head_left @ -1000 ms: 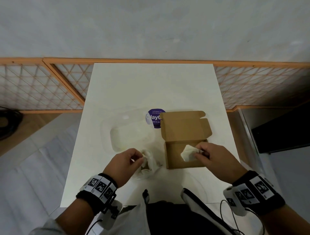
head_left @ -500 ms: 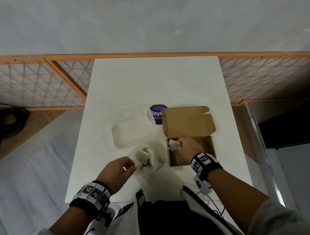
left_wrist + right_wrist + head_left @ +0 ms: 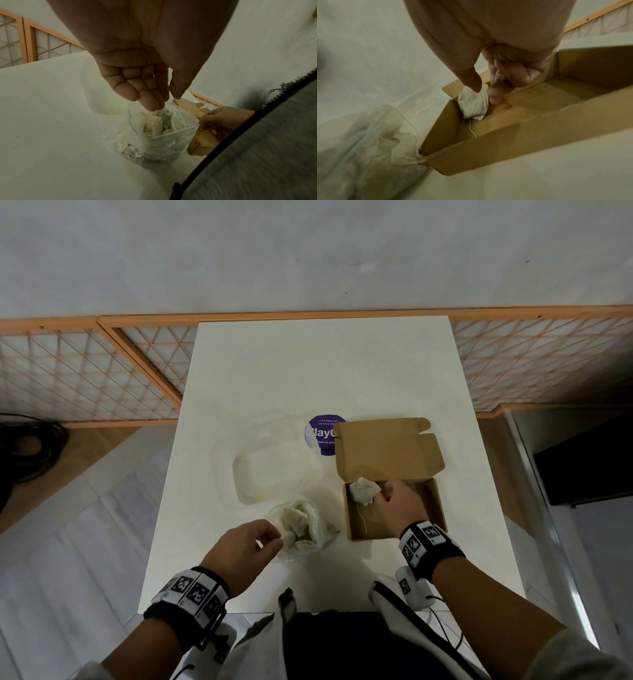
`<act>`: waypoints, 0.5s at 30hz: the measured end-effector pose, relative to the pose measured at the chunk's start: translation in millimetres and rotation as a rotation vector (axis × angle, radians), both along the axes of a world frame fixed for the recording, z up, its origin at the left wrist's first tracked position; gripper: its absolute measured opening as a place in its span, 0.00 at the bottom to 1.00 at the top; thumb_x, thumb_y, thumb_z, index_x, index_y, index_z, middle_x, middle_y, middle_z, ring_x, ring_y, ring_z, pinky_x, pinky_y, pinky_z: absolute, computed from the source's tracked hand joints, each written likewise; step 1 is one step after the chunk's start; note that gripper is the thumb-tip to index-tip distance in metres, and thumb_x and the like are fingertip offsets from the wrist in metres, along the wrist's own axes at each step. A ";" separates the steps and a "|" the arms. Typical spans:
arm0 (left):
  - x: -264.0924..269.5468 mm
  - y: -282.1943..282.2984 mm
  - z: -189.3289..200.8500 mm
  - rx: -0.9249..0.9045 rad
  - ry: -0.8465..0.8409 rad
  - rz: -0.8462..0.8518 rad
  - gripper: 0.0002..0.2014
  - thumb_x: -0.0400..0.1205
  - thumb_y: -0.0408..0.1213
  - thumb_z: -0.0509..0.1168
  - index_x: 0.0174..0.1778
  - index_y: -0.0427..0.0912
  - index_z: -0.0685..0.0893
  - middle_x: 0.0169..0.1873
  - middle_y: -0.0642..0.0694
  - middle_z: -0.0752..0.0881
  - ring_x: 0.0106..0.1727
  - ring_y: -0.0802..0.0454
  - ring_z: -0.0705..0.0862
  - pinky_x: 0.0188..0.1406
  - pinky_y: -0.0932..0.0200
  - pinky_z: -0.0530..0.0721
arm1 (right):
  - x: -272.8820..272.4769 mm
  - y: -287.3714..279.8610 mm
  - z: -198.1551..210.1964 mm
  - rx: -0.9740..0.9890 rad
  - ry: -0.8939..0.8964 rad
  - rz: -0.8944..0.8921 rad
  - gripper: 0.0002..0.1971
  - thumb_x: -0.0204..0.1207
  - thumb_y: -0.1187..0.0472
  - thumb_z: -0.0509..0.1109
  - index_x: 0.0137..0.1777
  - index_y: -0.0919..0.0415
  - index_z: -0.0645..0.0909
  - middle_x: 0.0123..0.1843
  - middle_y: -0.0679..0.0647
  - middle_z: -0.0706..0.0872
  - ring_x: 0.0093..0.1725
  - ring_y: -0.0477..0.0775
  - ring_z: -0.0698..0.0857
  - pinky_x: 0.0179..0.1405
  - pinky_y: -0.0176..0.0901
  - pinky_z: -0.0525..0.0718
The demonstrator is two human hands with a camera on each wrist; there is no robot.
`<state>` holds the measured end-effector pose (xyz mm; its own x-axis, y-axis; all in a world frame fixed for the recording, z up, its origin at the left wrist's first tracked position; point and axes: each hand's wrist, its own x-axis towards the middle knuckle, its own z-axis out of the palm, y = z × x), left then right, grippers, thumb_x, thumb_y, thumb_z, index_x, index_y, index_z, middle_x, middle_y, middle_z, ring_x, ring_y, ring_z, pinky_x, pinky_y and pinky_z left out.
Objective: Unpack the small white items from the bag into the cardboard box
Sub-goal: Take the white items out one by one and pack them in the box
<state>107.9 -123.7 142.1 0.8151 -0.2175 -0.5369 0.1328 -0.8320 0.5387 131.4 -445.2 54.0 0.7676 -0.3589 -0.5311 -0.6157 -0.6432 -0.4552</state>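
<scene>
An open cardboard box [image 3: 439, 508] stands on the white table [image 3: 308, 364], lid flap raised at the back. My right hand [image 3: 380, 495] reaches into its far-left corner and pinches a small white sachet [image 3: 363, 490] between thumb and fingers; its string trails over the box floor. The right wrist view shows that sachet [image 3: 473, 105] against the left wall of the box [image 3: 539, 121]. A clear plastic bag [image 3: 310, 530] with several white sachets sits left of the box. My left hand [image 3: 275, 537] pinches the rim of the bag [image 3: 154, 135].
A clear plastic container [image 3: 277, 474] lies behind the bag, and a round purple label [image 3: 322, 433] sits by the box lid. An orange lattice fence [image 3: 85, 371] runs behind and beside the table. The near table edge is close to my body.
My right hand carried the sachet from the near part of the box forward and down into its far-left corner. The left hand stayed at the bag's rim.
</scene>
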 end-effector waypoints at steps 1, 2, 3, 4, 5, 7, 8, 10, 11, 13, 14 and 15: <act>-0.2 0.3 0.2 -0.002 0.000 0.001 0.04 0.85 0.50 0.69 0.52 0.58 0.87 0.44 0.62 0.90 0.44 0.67 0.86 0.45 0.72 0.79 | -0.6 -1.2 0.4 -0.006 0.017 -0.012 0.08 0.87 0.52 0.67 0.58 0.56 0.80 0.48 0.52 0.85 0.50 0.58 0.86 0.46 0.48 0.82; -0.7 0.6 0.2 -0.004 0.000 0.002 0.03 0.85 0.50 0.69 0.52 0.58 0.87 0.44 0.62 0.90 0.43 0.68 0.86 0.45 0.72 0.79 | -0.7 -2.2 0.3 -0.014 0.045 -0.006 0.07 0.87 0.55 0.66 0.55 0.58 0.81 0.47 0.54 0.84 0.50 0.59 0.85 0.46 0.48 0.81; -1.2 0.7 0.0 -0.005 0.002 0.002 0.03 0.85 0.50 0.69 0.51 0.58 0.87 0.44 0.62 0.90 0.43 0.69 0.86 0.44 0.72 0.79 | 0.0 -3.1 -0.8 -0.020 0.071 0.012 0.08 0.87 0.58 0.65 0.50 0.60 0.82 0.45 0.56 0.83 0.48 0.61 0.85 0.46 0.47 0.80; -1.7 0.9 -0.1 -0.006 0.005 0.002 0.03 0.85 0.49 0.69 0.51 0.58 0.87 0.44 0.62 0.90 0.43 0.70 0.85 0.44 0.72 0.79 | 1.6 -3.9 -2.5 -0.022 0.090 0.024 0.10 0.87 0.60 0.64 0.46 0.62 0.82 0.44 0.58 0.84 0.47 0.62 0.84 0.45 0.46 0.79; -2.2 0.9 0.0 -0.005 0.006 0.001 0.03 0.85 0.49 0.69 0.51 0.58 0.87 0.44 0.62 0.90 0.43 0.70 0.85 0.43 0.73 0.79 | 3.7 -3.8 -3.8 -0.019 0.102 0.023 0.12 0.87 0.60 0.63 0.44 0.64 0.83 0.43 0.59 0.85 0.46 0.63 0.85 0.44 0.46 0.79; -3.2 1.7 0.3 0.002 0.000 -0.003 0.03 0.86 0.50 0.69 0.51 0.58 0.87 0.44 0.62 0.90 0.43 0.71 0.85 0.42 0.73 0.78 | 7.8 0.3 -4.5 0.013 0.097 0.012 0.14 0.88 0.60 0.63 0.43 0.62 0.84 0.44 0.58 0.86 0.44 0.60 0.84 0.42 0.45 0.78; -3.6 2.0 0.7 0.006 -0.003 -0.005 0.04 0.86 0.50 0.69 0.51 0.58 0.87 0.44 0.62 0.90 0.43 0.70 0.85 0.42 0.74 0.77 | 9.7 3.8 -4.1 0.032 0.076 0.016 0.14 0.89 0.59 0.62 0.42 0.60 0.83 0.42 0.56 0.85 0.43 0.58 0.84 0.40 0.44 0.78; -5.2 2.9 1.4 0.014 -0.002 -0.008 0.04 0.86 0.50 0.68 0.52 0.58 0.87 0.44 0.62 0.90 0.42 0.69 0.85 0.43 0.74 0.77 | 11.8 11.5 -2.0 0.063 0.024 0.060 0.14 0.90 0.57 0.62 0.42 0.55 0.82 0.41 0.52 0.84 0.44 0.56 0.83 0.40 0.44 0.78; -5.9 3.5 1.4 0.016 0.000 -0.007 0.04 0.86 0.50 0.68 0.52 0.58 0.87 0.44 0.62 0.90 0.42 0.68 0.86 0.43 0.74 0.78 | 12.0 14.4 -1.2 0.066 0.008 0.093 0.13 0.90 0.56 0.62 0.45 0.55 0.84 0.44 0.52 0.86 0.46 0.56 0.84 0.44 0.45 0.80; -7.3 5.6 1.0 0.016 0.009 0.001 0.04 0.86 0.51 0.69 0.51 0.58 0.87 0.44 0.62 0.90 0.42 0.67 0.86 0.44 0.72 0.79 | 11.3 16.6 -0.7 0.073 -0.018 0.114 0.13 0.90 0.55 0.62 0.53 0.57 0.87 0.48 0.53 0.88 0.50 0.57 0.86 0.50 0.49 0.84; -7.9 6.5 0.5 0.014 0.013 0.004 0.04 0.86 0.51 0.69 0.51 0.58 0.87 0.44 0.62 0.90 0.42 0.68 0.86 0.44 0.72 0.79 | 10.3 16.3 -1.8 0.089 -0.025 0.100 0.12 0.89 0.54 0.63 0.53 0.56 0.87 0.48 0.52 0.88 0.49 0.57 0.86 0.48 0.48 0.84; -8.3 7.1 0.3 0.012 0.014 0.005 0.04 0.86 0.51 0.69 0.51 0.59 0.86 0.44 0.62 0.90 0.42 0.68 0.86 0.43 0.72 0.79 | 8.9 16.0 -2.7 0.112 -0.030 0.077 0.12 0.89 0.52 0.64 0.52 0.56 0.86 0.46 0.52 0.88 0.46 0.55 0.86 0.44 0.47 0.83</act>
<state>99.6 -116.5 142.4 0.8087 -0.2070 -0.5506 0.1443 -0.8376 0.5269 140.3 -429.2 51.3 0.8070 -0.2378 -0.5406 -0.5510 -0.6325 -0.5444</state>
